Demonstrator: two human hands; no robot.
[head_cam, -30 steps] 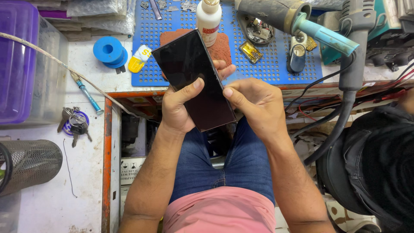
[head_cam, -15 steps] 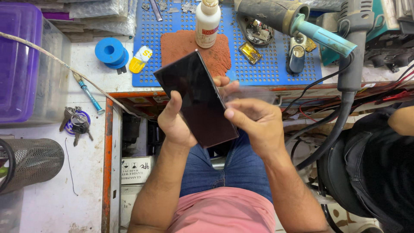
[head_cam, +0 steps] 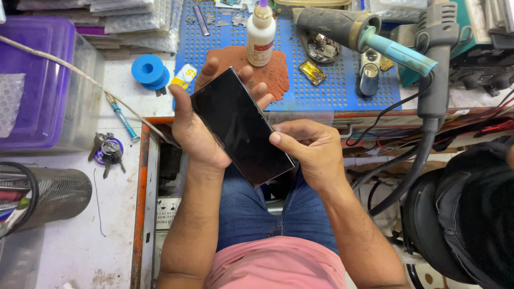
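Over the lap in blue jeans, the left hand [head_cam: 195, 131] cradles a glossy black phone [head_cam: 241, 126], fingers curled round its far edge. The right hand [head_cam: 310, 152] pinches its near side, thumb on the glass. Beyond, on the blue perforated mat [head_cam: 342, 88], lie a rough rust-red pad [head_cam: 276, 75] and a white glue bottle [head_cam: 261, 35] with a red label. Leftward sits a blue tape roll [head_cam: 149, 71] beside a yellow packet [head_cam: 183, 76].

The flat black rectangular glass-fronted phone [head_cam: 241, 126] was dark and glossy, its screen blank and facing up. It lay tilted on a diagonal, upper end toward the blue perforated mat [head_cam: 332, 88], lower end over the lap, held above the bench edge.
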